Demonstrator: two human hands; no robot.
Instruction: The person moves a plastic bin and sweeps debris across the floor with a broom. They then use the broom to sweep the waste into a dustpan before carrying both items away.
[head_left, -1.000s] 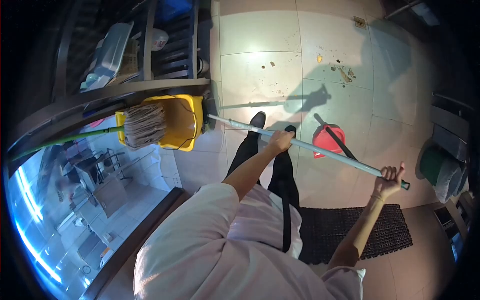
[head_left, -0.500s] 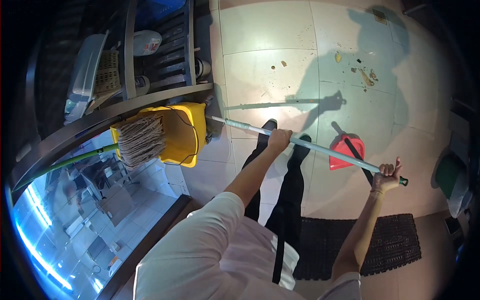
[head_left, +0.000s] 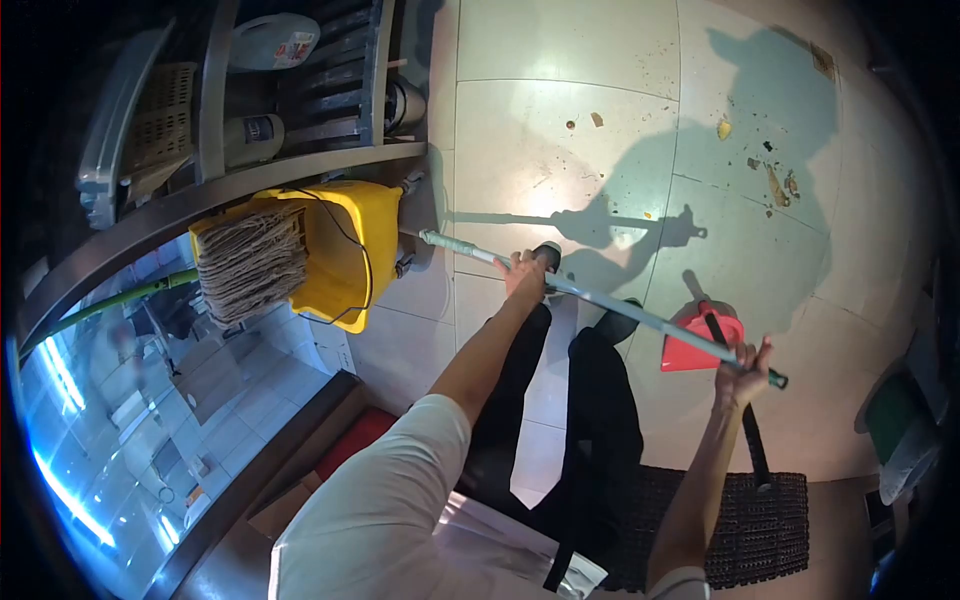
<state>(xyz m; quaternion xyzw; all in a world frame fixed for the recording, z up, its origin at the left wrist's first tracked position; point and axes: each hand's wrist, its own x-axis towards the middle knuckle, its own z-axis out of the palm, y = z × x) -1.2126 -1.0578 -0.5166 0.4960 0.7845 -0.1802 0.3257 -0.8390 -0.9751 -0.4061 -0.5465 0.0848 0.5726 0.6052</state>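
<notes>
My left hand (head_left: 525,277) is closed around a long grey pole (head_left: 640,317) near its middle. Wrapping of a paler colour covers the pole towards its far left end, and no head shows there. Nearer the dark green end cap, my right hand (head_left: 742,376) grips the same pole, one finger sticking up. Below the pole on the right, a red dustpan (head_left: 690,350) with a long black handle rests on the floor. Crumbs and brown scraps (head_left: 777,186) lie scattered on the tiles ahead, with a yellow piece (head_left: 724,130) among them.
A yellow mop bucket (head_left: 378,235) holds a grey string mop (head_left: 250,265) at left, beside a rack (head_left: 300,165) with bottles. A black mat (head_left: 780,530) lies at lower right. A green bin (head_left: 890,415) stands at the right edge.
My left hand has moved left along the pole towards its wrapped part. The pole and my right hand have shifted left and slightly down in view, and the camera view has shifted.
</notes>
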